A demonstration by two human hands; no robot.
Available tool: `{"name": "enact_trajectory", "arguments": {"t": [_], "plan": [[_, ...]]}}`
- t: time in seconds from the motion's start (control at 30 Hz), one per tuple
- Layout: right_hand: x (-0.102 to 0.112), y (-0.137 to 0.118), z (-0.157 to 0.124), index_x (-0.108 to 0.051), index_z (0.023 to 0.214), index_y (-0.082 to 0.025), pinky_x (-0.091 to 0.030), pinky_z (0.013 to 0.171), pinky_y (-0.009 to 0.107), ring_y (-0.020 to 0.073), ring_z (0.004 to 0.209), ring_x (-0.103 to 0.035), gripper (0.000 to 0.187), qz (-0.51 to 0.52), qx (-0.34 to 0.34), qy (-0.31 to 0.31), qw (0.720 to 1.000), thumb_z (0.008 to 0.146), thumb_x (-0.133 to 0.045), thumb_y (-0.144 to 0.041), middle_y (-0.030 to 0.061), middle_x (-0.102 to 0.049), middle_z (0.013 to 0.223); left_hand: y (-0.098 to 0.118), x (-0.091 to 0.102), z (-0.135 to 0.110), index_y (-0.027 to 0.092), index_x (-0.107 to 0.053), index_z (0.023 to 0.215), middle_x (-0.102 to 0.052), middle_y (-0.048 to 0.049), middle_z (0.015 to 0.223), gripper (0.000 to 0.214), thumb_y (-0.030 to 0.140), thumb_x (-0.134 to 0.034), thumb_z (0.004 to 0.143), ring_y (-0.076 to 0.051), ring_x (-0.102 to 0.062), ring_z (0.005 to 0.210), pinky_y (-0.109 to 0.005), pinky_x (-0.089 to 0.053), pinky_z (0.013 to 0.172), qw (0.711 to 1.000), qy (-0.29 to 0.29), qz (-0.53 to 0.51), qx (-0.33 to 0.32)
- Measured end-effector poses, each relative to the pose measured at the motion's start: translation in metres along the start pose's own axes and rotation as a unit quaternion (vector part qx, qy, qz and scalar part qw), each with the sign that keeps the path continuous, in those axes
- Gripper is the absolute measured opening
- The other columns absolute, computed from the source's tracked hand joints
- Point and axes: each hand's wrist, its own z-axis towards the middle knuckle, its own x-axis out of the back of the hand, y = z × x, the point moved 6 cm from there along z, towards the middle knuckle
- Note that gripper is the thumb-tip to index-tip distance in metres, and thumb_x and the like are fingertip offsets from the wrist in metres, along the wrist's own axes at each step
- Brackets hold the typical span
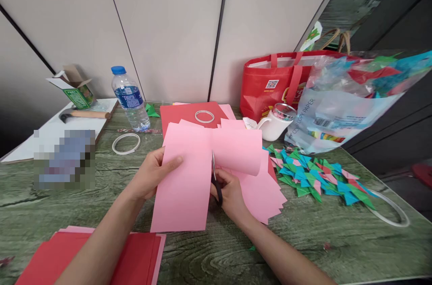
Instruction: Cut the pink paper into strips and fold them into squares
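Observation:
My left hand (157, 172) pinches the left edge of a pink sheet of paper (185, 186), thumb on top and fingers behind. A long cut splits the sheet from its near edge, and its right part curls up and over. My right hand (229, 193) grips black-handled scissors (217, 188), their metal blades pointing away from me in the cut. Whether the blades meet is hard to make out. Beneath the curled part lies a fanned stack of pink sheets (259, 197). A red sheet (178, 114) is behind, with a roll of white tape (204, 117) on it.
On the right are a pile of folded paper pieces (313, 175), a white mug (275, 125), a red bag (263, 82) and a plastic bag (334, 118). At left stand a water bottle (130, 100), a tape roll (126, 144) and a hammer (84, 114). Red sheets (138, 258) lie near me.

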Motion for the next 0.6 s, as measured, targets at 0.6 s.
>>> {"name": "enact_trajectory", "arguments": {"t": [0.6], "plan": [[0.001, -0.011, 0.003, -0.062, 0.075, -0.017, -0.045, 0.056, 0.025, 0.0152, 0.063, -0.056, 0.017, 0.039, 0.02, 0.012, 0.999, 0.059, -0.066, -0.015, 0.0009, -0.065, 0.072, -0.007, -0.01, -0.005, 0.011, -0.063, 0.083, -0.065, -0.005, 0.071, 0.031, 0.037, -0.065, 0.068, -0.016, -0.059, 0.058, -0.025, -0.047, 0.048, 0.995, -0.054, 0.081, 0.029]]}}
